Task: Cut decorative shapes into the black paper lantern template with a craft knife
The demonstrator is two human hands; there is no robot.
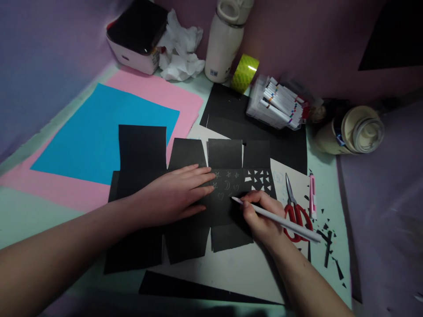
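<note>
A black card cutout (188, 246) with several flaps lies flat in front of me. My left hand (178, 193) rests on its middle panel, fingers stretched out towards the right. My right hand (266, 215) grips a white pencil (284, 222), its tip touching the card. Small light outlines of stars, a crescent moon (227, 185) and hearts show on the panel under the tip. The panel at the far right has several small cut-out holes (261, 177), partly behind my right hand. Red-handled scissors (292, 211) lie just right of that hand.
Right of the scissors are a pink craft knife (312, 196) and black paper scraps (328, 248). Blue paper (99, 127) lies over pink paper (185, 99) at left. Along the back stand a white bottle (223, 48), yellow tape (244, 72), a marker box (277, 103) and a cream cup (350, 132).
</note>
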